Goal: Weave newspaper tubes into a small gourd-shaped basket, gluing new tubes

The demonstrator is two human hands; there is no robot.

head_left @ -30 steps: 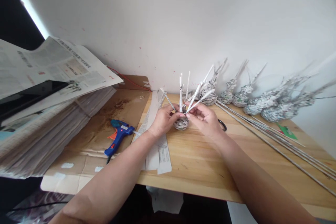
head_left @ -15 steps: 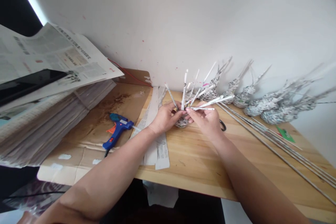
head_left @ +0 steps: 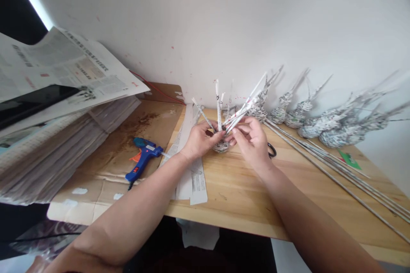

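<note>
A small round woven newspaper basket (head_left: 221, 147) sits on the wooden table between my hands. Several rolled paper sticks (head_left: 218, 104) rise from its rim and fan outward. My left hand (head_left: 202, 140) is closed on the basket's left rim, thumb on top. On the right side, the fingers of my right hand (head_left: 251, 138) pinch a paper stick (head_left: 238, 116) that leans up and to the right. Fingers cover much of the rim.
A blue glue gun (head_left: 144, 160) lies on cardboard (head_left: 128, 136) at left, beside stacked newspapers (head_left: 73, 145). Paper strips (head_left: 197, 183) lie near my left forearm. Woven newspaper pieces (head_left: 296, 113) line the wall; long paper sticks (head_left: 336, 170) and a black ring-shaped handle (head_left: 272, 150) are at right.
Sticks at the basket's right side swung down to the right half a second ago and now point up more steeply. My right hand has shifted slightly; my left hand stays at the rim.
</note>
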